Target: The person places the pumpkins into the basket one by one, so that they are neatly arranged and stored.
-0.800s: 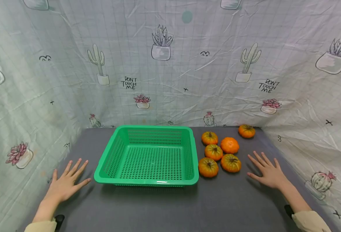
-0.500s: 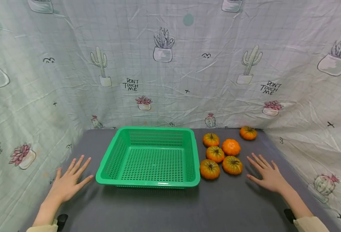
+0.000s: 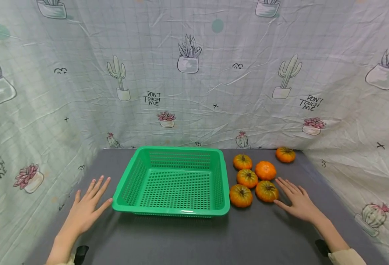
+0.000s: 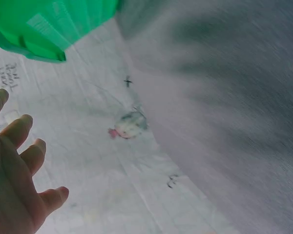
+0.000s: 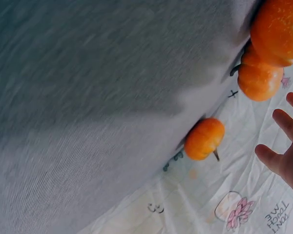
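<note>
A green plastic basket (image 3: pixel 177 212) with perforated walls stands mid-table, nothing in it. My left hand (image 3: pixel 83 213) is spread just left of it, thumb tip right at the rim's corner; the left wrist view shows this hand (image 4: pixel 14 170) with its fingers apart and the basket (image 4: pixel 73 29) above. Several small orange pumpkins lie right of the basket. My right hand (image 3: pixel 297 204), fingers extended, is beside the nearest-right pumpkin (image 3: pixel 267 191), fingertips close to its side. In the right wrist view, fingertips (image 5: pixel 268 158) show near the pumpkins (image 5: pixel 260 80).
One pumpkin (image 3: pixel 285 154) sits apart at the back right corner of the grey table (image 3: pixel 181 243). A cloth (image 3: pixel 214 81) printed with cacti encloses the back and both sides. Another pumpkin (image 3: pixel 240 195) lies close to the basket's right wall.
My right hand has moved left, up to the nearest-right pumpkin. My left hand has moved right and slightly forward, up to the basket's rim. The head view has shifted a little.
</note>
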A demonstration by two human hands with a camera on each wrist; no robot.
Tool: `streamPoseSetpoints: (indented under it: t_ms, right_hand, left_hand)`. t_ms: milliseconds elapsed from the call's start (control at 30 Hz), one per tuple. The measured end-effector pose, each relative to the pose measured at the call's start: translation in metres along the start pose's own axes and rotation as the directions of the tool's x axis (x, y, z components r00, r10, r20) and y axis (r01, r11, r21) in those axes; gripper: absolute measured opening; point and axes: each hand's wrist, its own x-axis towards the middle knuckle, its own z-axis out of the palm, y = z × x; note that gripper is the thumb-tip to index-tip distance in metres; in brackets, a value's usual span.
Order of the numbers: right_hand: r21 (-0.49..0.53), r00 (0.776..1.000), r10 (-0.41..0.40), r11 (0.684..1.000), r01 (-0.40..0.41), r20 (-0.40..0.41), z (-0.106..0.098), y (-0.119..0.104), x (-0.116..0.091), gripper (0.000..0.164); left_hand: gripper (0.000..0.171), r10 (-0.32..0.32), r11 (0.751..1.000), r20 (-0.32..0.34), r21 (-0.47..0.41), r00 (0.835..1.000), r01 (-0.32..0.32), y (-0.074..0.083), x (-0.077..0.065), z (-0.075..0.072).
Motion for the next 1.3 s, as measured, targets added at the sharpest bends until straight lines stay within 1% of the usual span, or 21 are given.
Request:
streamPoseSetpoints:
  t_ms: [167,300,433,567,700,800,1067,1200,1300]
  right_hand:
    - [0.008,0.997,-0.037,0.999,0.037,-0.071,0.002,-0.007,0.008,0.072]
    - [0.011,0.993,-0.053,0.998,0.054,-0.107,0.004,-0.011,0.013,0.07]
    - [0.008,0.988,-0.064,0.998,0.066,-0.137,0.006,-0.012,0.018,0.07]
    - [0.004,0.985,-0.069,0.997,0.071,-0.161,0.008,-0.012,0.024,0.069]
    - [-0.002,0.985,-0.062,0.998,0.062,-0.162,0.008,-0.013,0.028,0.07]
    - [-0.007,0.987,-0.051,0.999,0.051,-0.153,0.008,-0.014,0.03,0.071]
    - [-0.01,0.995,-0.018,1.0,0.017,-0.098,0.012,-0.014,0.034,0.073]
    - [-0.032,0.997,-0.001,0.999,-0.001,-0.071,0.016,-0.012,0.034,0.072]
    - [-0.042,0.998,0.001,0.999,-0.004,-0.067,0.018,-0.01,0.034,0.071]
  left_hand:
    - [0.069,0.03,0.999,-0.023,-0.012,0.999,-0.03,0.015,0.008,0.001]
    - [0.072,0.038,0.999,-0.033,-0.028,0.999,-0.039,0.024,0.017,0.003]
    - [0.073,0.04,0.999,-0.032,-0.031,0.999,-0.041,0.028,0.027,0.009]
    - [0.075,0.027,0.999,-0.013,-0.029,1.0,-0.027,0.028,0.034,0.018]
    - [0.077,0.003,1.0,0.024,-0.028,1.0,-0.002,0.026,0.037,0.025]
    - [0.078,-0.007,0.999,0.032,-0.043,0.999,0.008,0.026,0.038,0.028]
    - [0.078,-0.011,0.995,0.049,-0.098,0.999,0.016,0.026,0.037,0.028]
    - [0.077,-0.016,0.994,0.059,-0.106,0.998,0.022,0.026,0.036,0.028]
    - [0.077,-0.018,0.995,0.06,-0.096,0.998,0.024,0.027,0.036,0.028]
